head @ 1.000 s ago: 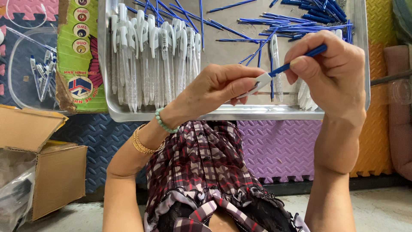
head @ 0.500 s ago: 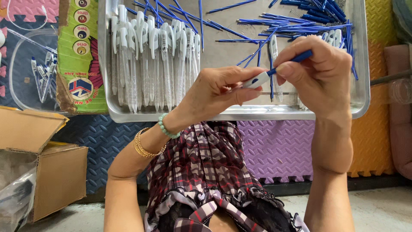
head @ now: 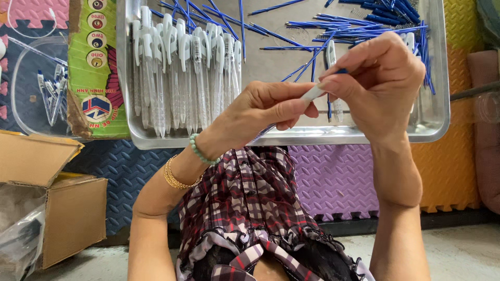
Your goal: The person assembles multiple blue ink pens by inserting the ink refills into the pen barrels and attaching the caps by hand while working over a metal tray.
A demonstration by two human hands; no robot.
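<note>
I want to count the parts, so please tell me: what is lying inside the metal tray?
Inside the metal tray lie a row of white pen barrels and loose blue refills. The left hand and right hand cover part of its floor.

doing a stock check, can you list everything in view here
metal tray: one, silver, across the top
pen barrels: a row, too many to count, white and clear, left half of tray
refills: a loose heap, blue, right half of tray
cardboard box: one, brown, lower left
foam mats: several, purple, orange, blue, below the tray
pen: one, white, held between both hands
left hand: grips the pen
right hand: pinches the pen's end
</note>
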